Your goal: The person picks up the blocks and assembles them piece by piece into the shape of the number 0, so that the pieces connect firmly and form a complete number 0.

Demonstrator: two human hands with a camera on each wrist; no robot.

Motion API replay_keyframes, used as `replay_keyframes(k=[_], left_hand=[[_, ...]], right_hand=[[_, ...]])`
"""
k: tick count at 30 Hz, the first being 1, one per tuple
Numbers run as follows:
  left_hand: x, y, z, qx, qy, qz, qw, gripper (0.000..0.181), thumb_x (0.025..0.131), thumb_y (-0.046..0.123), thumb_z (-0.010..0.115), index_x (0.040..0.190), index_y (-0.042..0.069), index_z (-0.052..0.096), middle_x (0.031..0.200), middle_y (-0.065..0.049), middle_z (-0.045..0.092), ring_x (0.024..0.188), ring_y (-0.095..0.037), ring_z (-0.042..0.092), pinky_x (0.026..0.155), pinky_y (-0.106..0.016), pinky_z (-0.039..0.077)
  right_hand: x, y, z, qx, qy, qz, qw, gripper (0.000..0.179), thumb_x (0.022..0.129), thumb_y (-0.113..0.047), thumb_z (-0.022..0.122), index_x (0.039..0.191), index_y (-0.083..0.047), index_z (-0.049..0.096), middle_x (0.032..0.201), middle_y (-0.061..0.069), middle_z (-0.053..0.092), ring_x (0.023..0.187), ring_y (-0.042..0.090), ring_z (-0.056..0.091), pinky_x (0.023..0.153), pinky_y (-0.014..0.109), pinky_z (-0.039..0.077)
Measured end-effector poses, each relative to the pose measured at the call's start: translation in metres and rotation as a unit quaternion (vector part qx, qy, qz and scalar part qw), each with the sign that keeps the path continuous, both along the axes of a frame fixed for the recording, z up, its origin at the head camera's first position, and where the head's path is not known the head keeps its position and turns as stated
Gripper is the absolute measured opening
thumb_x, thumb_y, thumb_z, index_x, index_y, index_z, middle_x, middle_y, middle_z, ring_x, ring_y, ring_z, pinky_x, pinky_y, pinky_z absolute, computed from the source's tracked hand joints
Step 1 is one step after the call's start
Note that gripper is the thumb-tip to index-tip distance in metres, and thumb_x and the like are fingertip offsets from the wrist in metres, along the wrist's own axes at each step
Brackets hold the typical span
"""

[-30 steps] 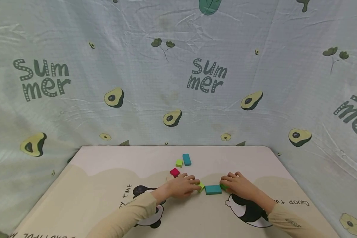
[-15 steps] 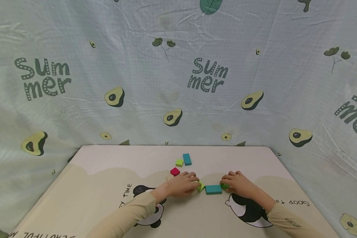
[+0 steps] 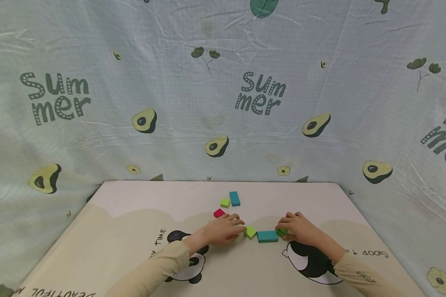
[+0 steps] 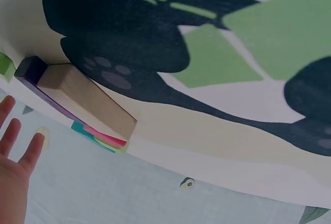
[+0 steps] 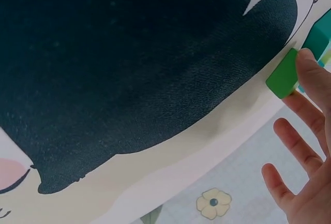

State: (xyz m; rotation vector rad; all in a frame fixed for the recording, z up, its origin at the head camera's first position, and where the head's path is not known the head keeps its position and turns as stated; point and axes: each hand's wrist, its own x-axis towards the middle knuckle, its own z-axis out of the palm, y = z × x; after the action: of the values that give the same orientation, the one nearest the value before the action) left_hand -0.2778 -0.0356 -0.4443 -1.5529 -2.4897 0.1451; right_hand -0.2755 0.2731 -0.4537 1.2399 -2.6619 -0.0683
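My right hand pinches a green block between thumb and index finger, at the right end of a flat teal block. Against the teal block's left end lies a yellow-green block, turned cornerwise. My left hand is just left of that block, palm down, its fingers loosely extended with nothing held. A bare wooden block and a dark purple block stand close to the left hand in the left wrist view; in the head view the hand mostly hides them.
Behind the left hand lie a red block, partly covered, a small yellow-green block and a second teal block. The table has printed pandas and lettering. A patterned sheet hangs behind and at both sides.
My left hand has drawn back slightly to the left, off the yellow-green block, which now shows whole. It covers more of the red block. The right hand stays at the green block.
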Motion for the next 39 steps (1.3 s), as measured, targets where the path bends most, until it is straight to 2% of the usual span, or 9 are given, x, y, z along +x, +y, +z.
replay_keyframes(k=[5,6,10,12,13,16,19,27,39], left_hand=[[-0.002,-0.010,-0.001,0.036,0.003,-0.005,0.9993,0.031,0.090,0.023,0.049,0.119,0.014,0.054,0.116,0.000,0.057,0.111,-0.016,0.047,0.094,-0.030,0.041],[-0.007,-0.013,-0.007,0.048,0.008,-0.012,0.9987,0.031,0.092,0.025,0.046,0.121,0.014,0.053,0.115,0.001,0.057,0.111,-0.016,0.046,0.095,-0.030,0.040],[-0.009,-0.023,-0.007,0.074,0.028,-0.001,0.9968,0.030,0.093,0.025,0.045,0.118,0.012,0.054,0.109,-0.001,0.058,0.109,-0.017,0.047,0.092,-0.032,0.041],[-0.011,-0.027,-0.008,0.073,0.040,0.017,0.9964,0.032,0.091,0.028,0.048,0.118,0.012,0.054,0.108,-0.001,0.058,0.108,-0.017,0.048,0.090,-0.033,0.043],[-0.007,-0.028,-0.003,0.065,0.037,0.035,0.9966,0.032,0.089,0.028,0.052,0.117,0.011,0.055,0.107,-0.002,0.058,0.106,-0.017,0.049,0.088,-0.034,0.043],[-0.007,-0.031,-0.002,0.044,0.026,0.072,0.9961,0.040,0.086,0.036,0.055,0.119,0.013,0.055,0.110,-0.001,0.057,0.107,-0.017,0.048,0.088,-0.034,0.043],[-0.005,-0.034,-0.001,0.029,0.020,0.093,0.9950,0.046,0.084,0.043,0.054,0.121,0.015,0.053,0.113,0.000,0.056,0.108,-0.016,0.046,0.089,-0.034,0.042],[-0.004,-0.036,-0.004,0.043,0.024,0.104,0.9934,0.052,0.081,0.049,0.055,0.119,0.013,0.054,0.112,-0.002,0.057,0.108,-0.019,0.046,0.084,-0.037,0.043],[-0.009,-0.033,-0.012,0.014,0.032,0.109,0.9934,0.053,0.081,0.052,0.054,0.118,0.016,0.053,0.110,0.001,0.056,0.105,-0.016,0.044,0.081,-0.034,0.041]], right_hand=[[-0.001,0.001,-0.001,-0.003,-0.011,-0.008,0.9999,0.031,0.072,-0.030,0.069,0.102,-0.023,0.064,0.098,-0.009,0.062,0.081,0.008,0.043,0.068,0.030,0.034],[-0.002,0.001,-0.002,-0.002,-0.012,-0.010,0.9999,0.031,0.072,-0.031,0.069,0.102,-0.024,0.064,0.098,-0.009,0.062,0.081,0.007,0.043,0.068,0.030,0.034],[-0.002,0.002,-0.003,-0.005,-0.016,-0.018,0.9997,0.031,0.072,-0.031,0.070,0.102,-0.024,0.064,0.099,-0.009,0.061,0.081,0.007,0.043,0.068,0.031,0.034],[-0.002,0.002,-0.003,-0.009,-0.018,-0.020,0.9996,0.031,0.072,-0.030,0.070,0.102,-0.024,0.064,0.098,-0.008,0.062,0.081,0.007,0.043,0.068,0.031,0.035],[-0.001,0.002,-0.003,-0.010,-0.019,-0.020,0.9996,0.031,0.072,-0.030,0.070,0.102,-0.024,0.064,0.098,-0.008,0.062,0.081,0.007,0.043,0.068,0.031,0.035],[-0.001,0.001,-0.002,-0.011,-0.020,-0.023,0.9995,0.030,0.072,-0.030,0.071,0.101,-0.023,0.065,0.098,-0.008,0.063,0.081,0.007,0.043,0.068,0.031,0.035],[-0.001,0.001,-0.001,-0.010,-0.021,-0.025,0.9994,0.031,0.071,-0.029,0.071,0.101,-0.023,0.065,0.097,-0.008,0.063,0.081,0.008,0.044,0.068,0.031,0.035],[0.000,-0.001,0.001,-0.011,-0.022,-0.022,0.9994,0.031,0.070,-0.029,0.072,0.100,-0.022,0.066,0.096,-0.008,0.064,0.080,0.008,0.044,0.067,0.031,0.035],[-0.001,-0.003,0.001,-0.001,-0.025,-0.028,0.9993,0.030,0.071,-0.029,0.072,0.099,-0.024,0.066,0.096,-0.009,0.064,0.080,0.007,0.044,0.066,0.029,0.034]])
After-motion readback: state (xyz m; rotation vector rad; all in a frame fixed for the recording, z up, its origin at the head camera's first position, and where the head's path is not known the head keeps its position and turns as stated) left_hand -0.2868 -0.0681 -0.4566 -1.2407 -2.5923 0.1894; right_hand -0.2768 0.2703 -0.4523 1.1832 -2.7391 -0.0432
